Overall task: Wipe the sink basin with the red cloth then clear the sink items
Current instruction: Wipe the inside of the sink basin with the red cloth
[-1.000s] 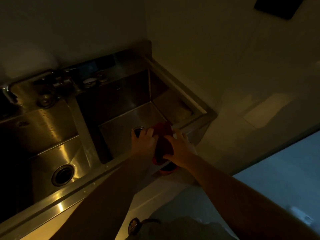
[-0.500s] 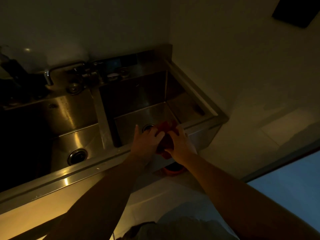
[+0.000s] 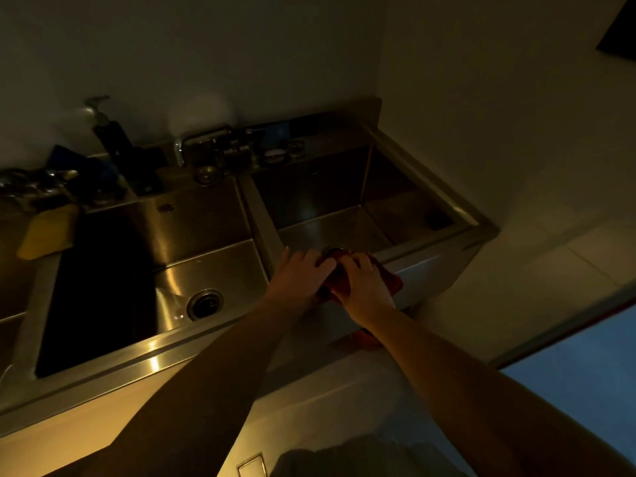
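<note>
Where the front rim of the steel sink meets the right-hand basin, both of the person's hands are bunched together around the red cloth. The left hand lies over the cloth's left side with its fingers curled down onto it; the right hand closes over the top, fingers bent, so each hand grips a part of the same wad. Red fabric shows between the two hands and sticks out to the right of the right hand — the rest is hidden under the palms. The cloth sits at the near edge of the right basin, just in front of that basin's drain, whose ring peeks out above the knuckles.

The room is dim and the metal only glints in patches. The left basin holds nothing I can make out apart from its own drain. Along the back ledge stand a faucet, a dark pump bottle and some small round items too murky to name, and a yellow sponge rests at the far left — well apart from the hands. Something red lies on the floor below the sink front, under the right forearm.
</note>
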A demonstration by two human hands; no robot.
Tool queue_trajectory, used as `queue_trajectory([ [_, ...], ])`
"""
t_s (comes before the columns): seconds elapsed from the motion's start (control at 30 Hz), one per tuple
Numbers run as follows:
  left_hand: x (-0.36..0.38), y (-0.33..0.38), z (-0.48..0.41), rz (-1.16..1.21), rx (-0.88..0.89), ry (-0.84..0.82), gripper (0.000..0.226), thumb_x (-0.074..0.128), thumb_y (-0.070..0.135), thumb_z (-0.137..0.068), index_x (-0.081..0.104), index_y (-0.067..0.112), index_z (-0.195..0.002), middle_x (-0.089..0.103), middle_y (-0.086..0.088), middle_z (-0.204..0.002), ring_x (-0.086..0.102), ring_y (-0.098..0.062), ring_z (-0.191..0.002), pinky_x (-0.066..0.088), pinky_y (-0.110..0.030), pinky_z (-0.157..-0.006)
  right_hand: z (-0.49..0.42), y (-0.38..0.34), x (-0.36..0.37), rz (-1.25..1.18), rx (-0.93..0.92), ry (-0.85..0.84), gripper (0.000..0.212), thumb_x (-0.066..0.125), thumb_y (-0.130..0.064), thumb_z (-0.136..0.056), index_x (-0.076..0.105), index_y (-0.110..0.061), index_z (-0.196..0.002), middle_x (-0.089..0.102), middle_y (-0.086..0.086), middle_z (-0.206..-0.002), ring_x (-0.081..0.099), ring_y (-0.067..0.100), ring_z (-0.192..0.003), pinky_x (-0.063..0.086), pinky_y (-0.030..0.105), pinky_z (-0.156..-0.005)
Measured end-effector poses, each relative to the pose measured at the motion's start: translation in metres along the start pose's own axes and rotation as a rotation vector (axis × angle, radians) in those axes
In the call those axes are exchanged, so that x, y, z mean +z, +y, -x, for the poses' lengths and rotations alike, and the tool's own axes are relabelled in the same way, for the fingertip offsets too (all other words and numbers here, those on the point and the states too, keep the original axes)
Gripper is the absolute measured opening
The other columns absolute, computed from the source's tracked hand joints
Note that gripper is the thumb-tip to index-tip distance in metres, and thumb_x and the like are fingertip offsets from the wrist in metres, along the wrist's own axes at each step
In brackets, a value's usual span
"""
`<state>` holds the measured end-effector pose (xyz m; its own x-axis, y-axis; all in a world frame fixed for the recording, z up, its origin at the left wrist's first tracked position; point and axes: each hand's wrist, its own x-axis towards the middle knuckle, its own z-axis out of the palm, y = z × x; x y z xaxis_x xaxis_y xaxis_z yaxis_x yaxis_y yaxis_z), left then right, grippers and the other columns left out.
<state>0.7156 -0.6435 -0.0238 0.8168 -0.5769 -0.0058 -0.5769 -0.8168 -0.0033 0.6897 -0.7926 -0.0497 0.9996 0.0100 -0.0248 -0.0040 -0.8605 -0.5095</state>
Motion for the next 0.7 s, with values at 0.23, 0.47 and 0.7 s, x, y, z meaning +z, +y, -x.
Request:
queue_trajectory([
  [0.23,0.002,-0.076,0.073,-0.031,0.053,0.003,0.063,0.061,0.04,-0.083,0.032,0.027,-0.137,0.038,-0.009,-0.14,0.036,-0.033,-0.128,0.012,-0.054,-0.113,0.021,-0.084,0.05,-0.068,-0.012,-0.02,0.078,0.075,-0.047,-0.071,0.037,-0.021,-0.134,0.032,0.004,-0.143,0.04,0.026,-0.127,0.038,0.042,-0.105],
  [0.47,-0.003,-0.13,0.138,-0.088,-0.013,0.014,0.063,0.063,0.035,-0.083,0.031,0.027,-0.137,0.037,-0.008,-0.14,0.036,-0.031,-0.128,0.021,-0.051,-0.113,0.03,-0.149,0.091,-0.076,-0.054,-0.042,0.091,0.076,-0.052,-0.067,0.03,-0.02,-0.139,0.027,0.001,-0.147,0.038,0.022,-0.129,0.039,0.039,-0.103],
  [0.7,0.001,-0.173,0.174,-0.092,-0.161,0.063,0.067,0.067,0.028,-0.081,0.033,0.023,-0.137,0.039,-0.006,-0.139,0.038,-0.03,-0.126,0.027,-0.047,-0.111,0.021,-0.193,0.122,-0.107,-0.083,-0.084,0.1,0.075,-0.057,-0.066,0.022,-0.023,-0.144,0.021,0.0,-0.151,0.03,0.023,-0.135,0.034,0.043,-0.107],
])
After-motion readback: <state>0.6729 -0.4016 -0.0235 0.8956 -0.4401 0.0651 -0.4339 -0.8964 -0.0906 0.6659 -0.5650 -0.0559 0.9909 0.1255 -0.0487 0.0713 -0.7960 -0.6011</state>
